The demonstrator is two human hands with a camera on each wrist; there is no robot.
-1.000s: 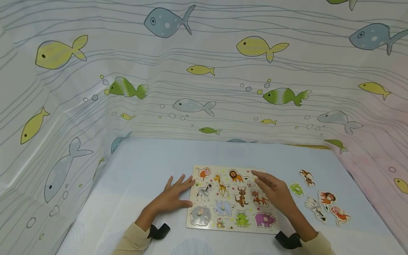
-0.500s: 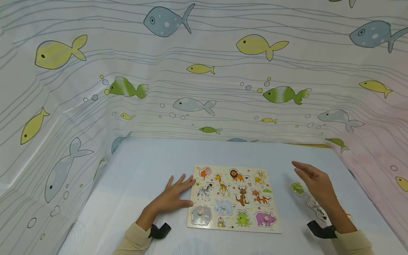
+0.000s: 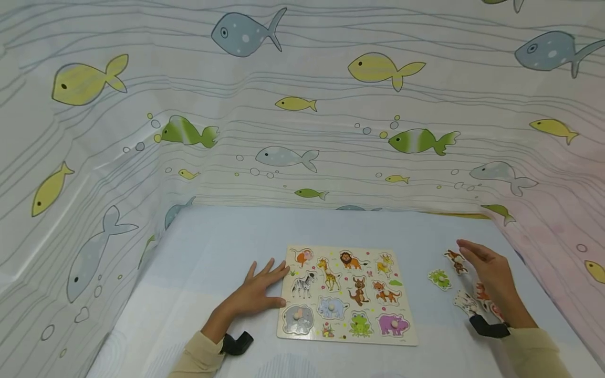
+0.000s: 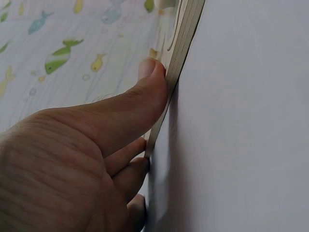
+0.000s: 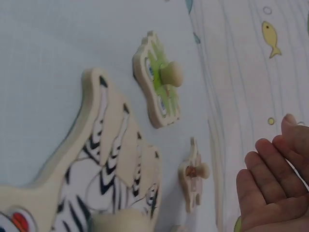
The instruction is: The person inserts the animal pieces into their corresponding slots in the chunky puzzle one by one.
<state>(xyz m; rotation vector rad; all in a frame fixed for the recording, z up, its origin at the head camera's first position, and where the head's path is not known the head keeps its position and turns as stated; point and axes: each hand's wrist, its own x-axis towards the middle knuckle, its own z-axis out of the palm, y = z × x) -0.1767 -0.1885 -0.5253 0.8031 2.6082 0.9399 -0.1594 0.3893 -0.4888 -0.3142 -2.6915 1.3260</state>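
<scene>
My left hand [image 3: 257, 291] lies with spread fingers at the left edge of a wooden animal peg puzzle board [image 3: 347, 336]. In the left wrist view, the thumb and fingertips touch the edge of the board [image 4: 186, 38]. My right hand [image 3: 493, 273], relaxed and holding nothing, is over the loose peg pieces at the right. Its fingertips are beside the brown kangaroo piece [image 3: 455, 260]. Close by lie the green frog piece [image 3: 440, 279] and the zebra piece [image 3: 465, 303]. Behind the hand, the lion piece [image 3: 481, 291] and the monkey piece [image 3: 496, 311] are partly hidden.
Knobbed elephant [image 3: 298, 318], rhino [image 3: 332, 308], hippo [image 3: 394, 325] and giraffe [image 3: 329, 274] pieces sit in the board. A pale cloth [image 3: 227, 231] covers the table. Fish-printed cloth walls [image 3: 331, 126] enclose the back and sides.
My right hand has moved from above the board's upper right corner to the right, over the loose pieces. My left hand has stayed at the board's edge.
</scene>
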